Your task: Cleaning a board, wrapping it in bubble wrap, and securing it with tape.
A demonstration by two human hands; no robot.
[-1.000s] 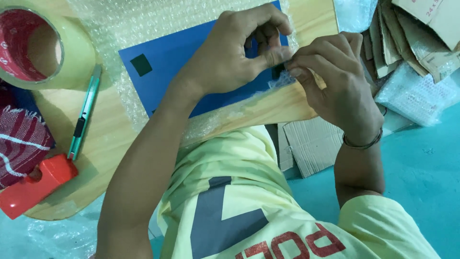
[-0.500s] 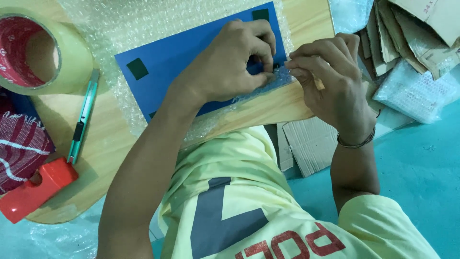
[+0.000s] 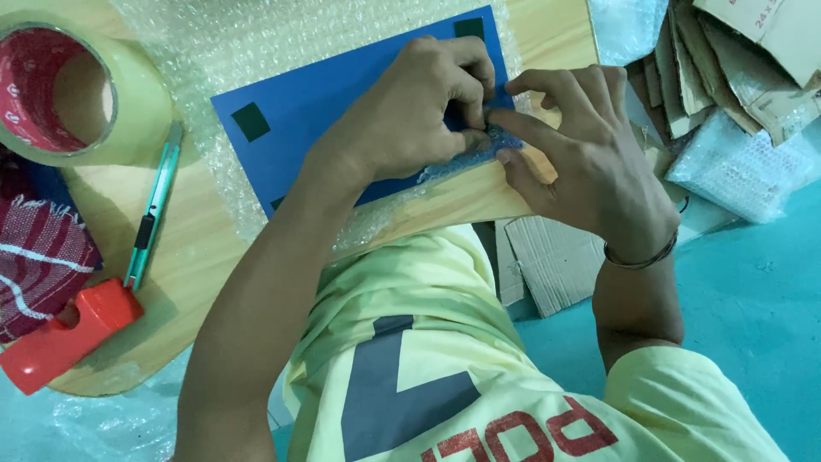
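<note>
Both hands are meeting at the near right corner of the blue flat panel (image 3: pixel 342 111), whose long axis runs left-right, slightly tilted. Left hand (image 3: pixel 410 120) is pinching the bubble wrap (image 3: pixel 256 43) edge against it; right hand (image 3: pixel 590 171) is pressing fingertips (image 3: pixel 505 120) there. Further left: teal utility knife (image 3: pixel 154 205), red tape dispenser (image 3: pixel 64 338), tape roll (image 3: pixel 77 94). Far right: cardboard scraps (image 3: pixel 735 60).
</note>
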